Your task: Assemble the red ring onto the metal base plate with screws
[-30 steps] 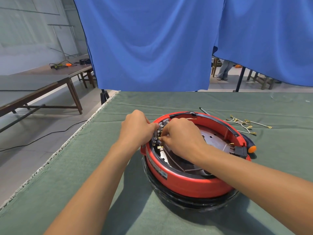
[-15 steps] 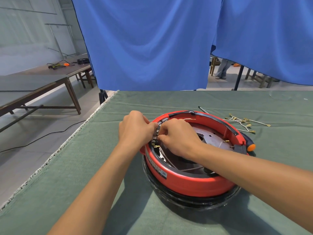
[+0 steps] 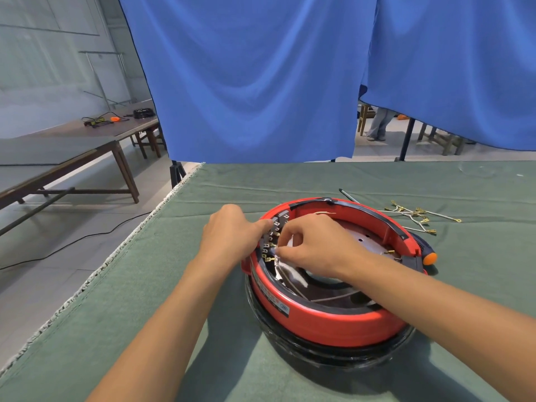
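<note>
Now at frame centre: my left hand (image 3: 232, 236) grips the red ring (image 3: 327, 320) rim, right hand (image 3: 313, 248) pinches a brass terminal (image 3: 269, 259) inside it.

Label (image 3: 280, 306) on red ring (image 3: 327, 323) outer wall: print too small/blurred, unreadable.

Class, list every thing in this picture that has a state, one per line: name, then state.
Red ring: sitting on a black base, its open side up.
Metal plate: lying inside the ring, partly hidden by the right hand.
Left hand: pressed against the ring's outer left wall.
Right hand: fingers pinched at the brass terminals on the inner wall.
Screwdriver: lying unused behind the ring.
Loose wires: lying on the cloth.
</note>
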The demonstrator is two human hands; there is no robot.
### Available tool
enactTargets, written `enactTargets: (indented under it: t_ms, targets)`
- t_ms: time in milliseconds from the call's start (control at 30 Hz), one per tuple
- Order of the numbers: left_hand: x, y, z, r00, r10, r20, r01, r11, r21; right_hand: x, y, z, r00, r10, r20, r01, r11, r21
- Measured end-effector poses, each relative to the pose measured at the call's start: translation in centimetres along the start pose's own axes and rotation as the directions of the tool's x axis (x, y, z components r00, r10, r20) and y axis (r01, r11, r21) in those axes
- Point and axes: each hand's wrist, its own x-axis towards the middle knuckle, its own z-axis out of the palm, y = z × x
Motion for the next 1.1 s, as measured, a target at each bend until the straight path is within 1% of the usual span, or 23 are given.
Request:
enactTargets:
  t_ms: [67, 133, 233, 367, 500, 667, 800, 933, 1100]
  targets:
    - [-0.4, 0.0, -0.3, 1.000, 0.005, 0.013, -0.006, 0.996, 0.085, -0.1, 0.0, 0.1, 0.999, -0.037, 0.029, 0.037, 0.999, 0.009]
    - [-0.7, 0.0, -0.5, 0.999, 0.001, 0.043, -0.007, 0.991, 0.135, -0.2, 0.0, 0.0, 0.998, -0.063, 0.025, 0.063, 0.998, 0.006]
    - [-1.0, 0.0, -0.8, 0.997, -0.012, 0.074, 0.000, 0.987, 0.163, -0.2, -0.2, 0.0, 0.997, -0.060, 0.056, 0.060, 0.998, 0.006]
    - [-1.1, 0.3, -0.6, 0.998, 0.003, 0.062, -0.017, 0.976, 0.219, -0.1, -0.6, 0.5, 0.994, -0.070, 0.080, 0.075, 0.995, -0.065]
    - [-1.4, 0.2, -0.6, 0.990, -0.038, 0.133, 0.001, 0.965, 0.263, -0.1, -1.0, 0.6, 0.996, -0.059, 0.067, 0.064, 0.995, -0.071]
    - [-1.3, 0.3, -0.6, 0.998, -0.032, 0.059, 0.009, 0.931, 0.365, -0.1, -1.0, 0.5, 1.000, -0.024, 0.005, 0.024, 0.999, -0.022]
    - [-1.3, 0.2, -0.3, 0.997, 0.012, 0.082, -0.043, 0.926, 0.376, -0.2, -1.2, 0.7, 1.000, 0.001, -0.025, -0.001, 1.000, -0.008]
    - [-1.5, 0.4, 0.2, 0.993, 0.109, 0.046, -0.118, 0.874, 0.472, -0.2, -1.5, 0.9, 0.999, 0.012, -0.041, -0.013, 1.000, -0.025]
    - [-1.1, 0.1, 0.3, 0.987, 0.134, 0.091, -0.160, 0.880, 0.447, -0.2, -1.4, 0.9, 0.999, 0.023, -0.045, -0.023, 1.000, -0.002]
